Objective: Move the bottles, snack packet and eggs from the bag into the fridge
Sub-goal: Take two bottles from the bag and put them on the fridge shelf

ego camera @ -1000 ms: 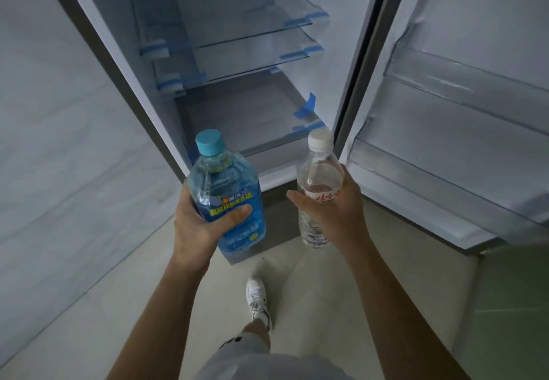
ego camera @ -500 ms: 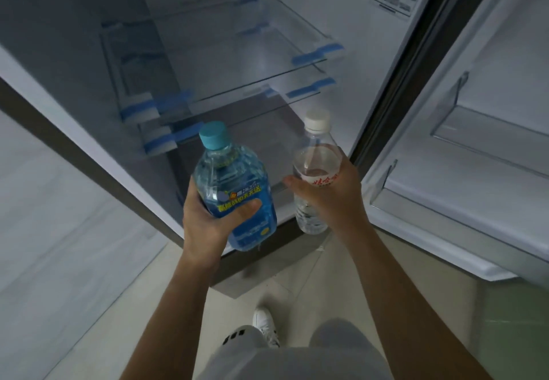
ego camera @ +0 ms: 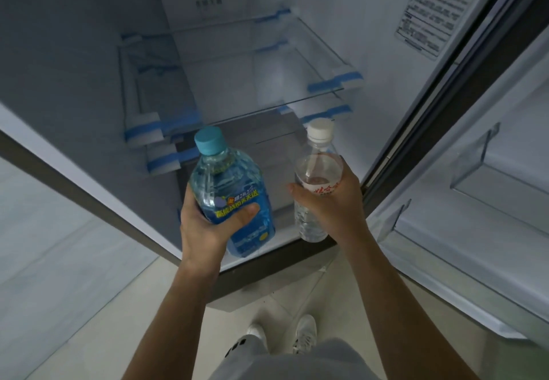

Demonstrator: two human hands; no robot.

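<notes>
My left hand [ego camera: 208, 225] grips a squat blue bottle [ego camera: 228, 189] with a teal cap and a blue label. Beside it, my right hand [ego camera: 329, 204] holds a slim clear water bottle [ego camera: 315, 171] with a white cap and red lettering. Both bottles are upright and held in front of the lower opening of the open fridge [ego camera: 89, 88]. Behind them are bare glass shelves [ego camera: 267, 88] with blue tape on their edges. The bag, snack packet and eggs are out of view.
The fridge door [ego camera: 475, 201] stands open on the right, with clear door bins [ego camera: 469, 156]. A pale wall panel [ego camera: 44, 246] runs along the left. My feet in white shoes [ego camera: 303, 335] stand on the tiled floor just before the fridge base.
I have stepped closer to the fridge. Both bottles have risen and moved forward toward the lower shelf opening, and the shelves now fill more of the view.
</notes>
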